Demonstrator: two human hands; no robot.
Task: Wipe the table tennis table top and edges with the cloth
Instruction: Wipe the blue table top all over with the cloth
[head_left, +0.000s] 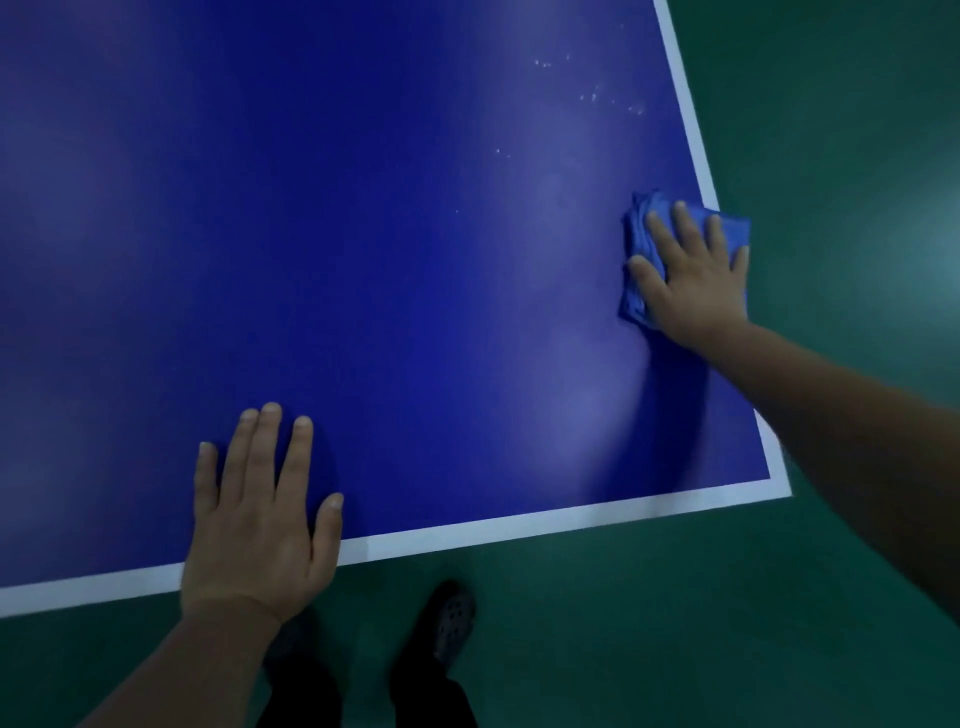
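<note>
Two hands lie flat on the blue counter (363, 260), well apart from each other. The left hand (260, 525) rests palm down near the near edge, its fingers straight and slightly spread, the heel of the palm over the white line (519, 525) that runs along that edge, and it holds nothing. The right hand (693, 270) reaches out to the right edge of the counter and presses down on the cloth (636, 228) with straight, spread fingers; the fingers lie on top of the cloth rather than curling round it. The cloth is blue and bunched into a rough pad, and it sits on the counter top just inside the right edge, with its far right part lying over the white line there and reaching the rim. Beyond the cloth, farther along the right edge, small pale specks (613, 98) dot the blue surface. Soft pale glare patches show on the counter between the two hands and toward the near right corner, where the two white lines meet. Below the near edge a green floor (675, 597) shows, and on it a dark shoe with holes (452, 618) and dark trouser legs of the person standing at the counter; a second foot is partly hidden behind the left forearm
</note>
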